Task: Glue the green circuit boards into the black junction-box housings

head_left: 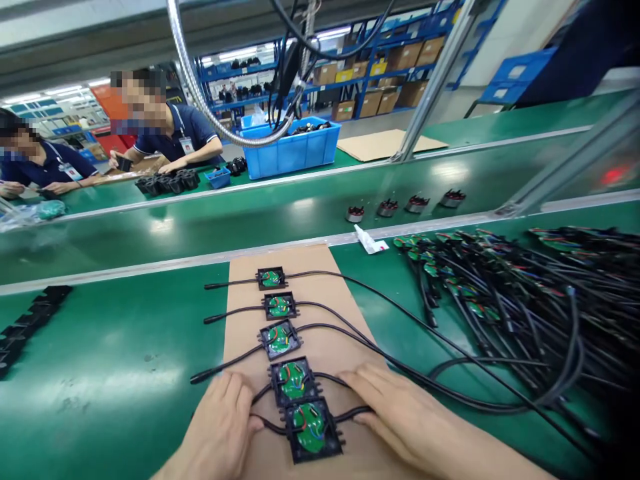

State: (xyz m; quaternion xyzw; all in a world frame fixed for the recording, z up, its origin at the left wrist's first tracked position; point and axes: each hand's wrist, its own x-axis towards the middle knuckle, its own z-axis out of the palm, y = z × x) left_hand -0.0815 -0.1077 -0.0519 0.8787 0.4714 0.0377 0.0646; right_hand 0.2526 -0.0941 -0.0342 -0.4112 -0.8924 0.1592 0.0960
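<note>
The nearest black housing (317, 457), in which a green circuit board (311, 430) is seated, is placed on a cardboard sheet (305, 256), close against a second housing (289, 361). The short leads (273, 425) of this pair are gripped between the narrowed fingers of the left hand (220, 413); the long cables (349, 415) are similarly held by the right hand (400, 407). Three further housings (281, 316) (likewise wired) are lined up beyond. A heap of cabled boards (500, 300) is seen at right.

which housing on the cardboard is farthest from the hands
The housing at the far end of the cardboard; the other four lie nearer the left hand and right hand.
</note>
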